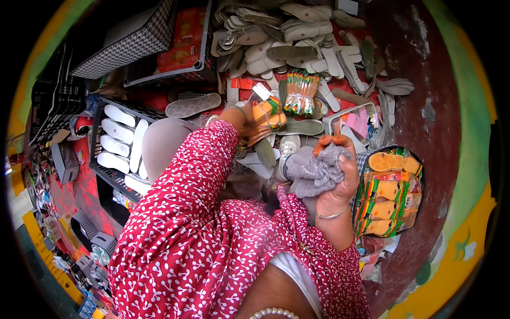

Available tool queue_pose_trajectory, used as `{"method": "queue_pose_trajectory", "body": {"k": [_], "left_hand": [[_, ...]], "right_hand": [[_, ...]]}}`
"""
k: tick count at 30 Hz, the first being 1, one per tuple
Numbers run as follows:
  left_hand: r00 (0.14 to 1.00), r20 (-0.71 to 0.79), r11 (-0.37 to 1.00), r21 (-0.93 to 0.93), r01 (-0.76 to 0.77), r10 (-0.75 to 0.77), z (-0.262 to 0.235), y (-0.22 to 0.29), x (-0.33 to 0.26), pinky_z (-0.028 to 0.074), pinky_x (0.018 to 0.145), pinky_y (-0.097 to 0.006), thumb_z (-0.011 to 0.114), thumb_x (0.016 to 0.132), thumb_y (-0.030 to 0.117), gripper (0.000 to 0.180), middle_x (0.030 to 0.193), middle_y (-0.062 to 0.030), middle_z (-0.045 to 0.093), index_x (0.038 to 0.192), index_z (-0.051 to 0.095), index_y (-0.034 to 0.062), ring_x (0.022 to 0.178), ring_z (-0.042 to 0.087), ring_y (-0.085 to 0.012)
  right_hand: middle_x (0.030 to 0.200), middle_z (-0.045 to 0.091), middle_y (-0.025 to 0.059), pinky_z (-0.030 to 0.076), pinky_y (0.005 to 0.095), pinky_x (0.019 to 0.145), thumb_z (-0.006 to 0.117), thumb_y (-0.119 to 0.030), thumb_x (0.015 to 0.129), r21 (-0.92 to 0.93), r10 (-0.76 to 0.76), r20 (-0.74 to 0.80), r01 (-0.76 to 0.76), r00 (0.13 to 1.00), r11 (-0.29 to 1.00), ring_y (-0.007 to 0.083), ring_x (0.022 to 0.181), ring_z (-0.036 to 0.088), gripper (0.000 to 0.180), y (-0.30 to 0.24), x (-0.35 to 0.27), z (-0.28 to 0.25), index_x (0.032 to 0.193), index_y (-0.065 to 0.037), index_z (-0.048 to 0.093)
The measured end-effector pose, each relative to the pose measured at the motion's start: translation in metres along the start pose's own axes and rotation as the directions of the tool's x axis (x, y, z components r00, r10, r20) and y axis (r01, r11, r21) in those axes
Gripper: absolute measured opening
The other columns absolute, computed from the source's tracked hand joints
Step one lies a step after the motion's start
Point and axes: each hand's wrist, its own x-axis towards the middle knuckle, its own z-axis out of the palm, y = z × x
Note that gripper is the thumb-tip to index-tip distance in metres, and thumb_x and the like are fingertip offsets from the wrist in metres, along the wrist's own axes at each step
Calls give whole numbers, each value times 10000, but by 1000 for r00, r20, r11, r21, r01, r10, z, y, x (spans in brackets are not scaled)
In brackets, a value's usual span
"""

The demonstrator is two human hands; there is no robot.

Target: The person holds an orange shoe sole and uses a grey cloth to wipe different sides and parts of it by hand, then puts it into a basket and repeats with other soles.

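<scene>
Currently R hand [344, 186] clutches gray rag [325, 169]. Pkg bag [362, 160] is just R of rag; crate [103, 171] w/ white soles [116, 131] well L of it. L hand [240, 116], fwd-left of rag, holds orange pkgs [270, 114], grip mostly hidden. Banded bundle [301, 95] lies beyond rag, sole pile [305, 32] farthest past rag.

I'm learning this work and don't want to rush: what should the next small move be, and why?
Perhaps bring the grey cloth toward the orange-and-green packets: the right hand already grips the cloth, the left hand is at those packets, and cloth and packets are apart.
</scene>
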Motion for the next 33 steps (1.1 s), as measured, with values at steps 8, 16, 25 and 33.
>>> {"method": "queue_pose_trajectory", "body": {"k": [8,16,25,33], "left_hand": [[998,63,962,-272,40,-23,-22,38,-42,456,849,-347,745,574,360,721,1125,-154,582,1169,528,15,1008,576,-250],[950,-298,763,-591,-260,92,-120,70,-193,474,781,-316,737,566,328,727,1015,-149,613,1152,504,-33,898,601,-228],[894,-439,804,-496,-329,95,-144,77,-294,470,772,-304,714,577,316,697,989,-174,608,1138,493,-34,879,601,-231],[880,-475,911,-356,-209,16,-106,75,-309,446,860,-370,699,589,334,743,1043,-240,587,1217,449,23,988,575,-353]], "right_hand": [[960,596,169,487,339,798,511,-148,725,-2,-128,111,129,986,992,240,839,598,365,-5,3,-21,1050,16,490],[833,626,115,484,271,751,397,63,644,-198,-72,114,93,991,976,183,763,601,378,-4,-1,-30,957,58,609],[880,662,158,483,317,733,671,-265,746,-898,-318,265,353,910,263,252,806,643,351,47,33,-14,1019,-46,641],[684,648,121,473,297,621,612,-274,736,-879,-240,239,315,941,358,205,628,622,244,57,30,-24,799,-51,687]]}}
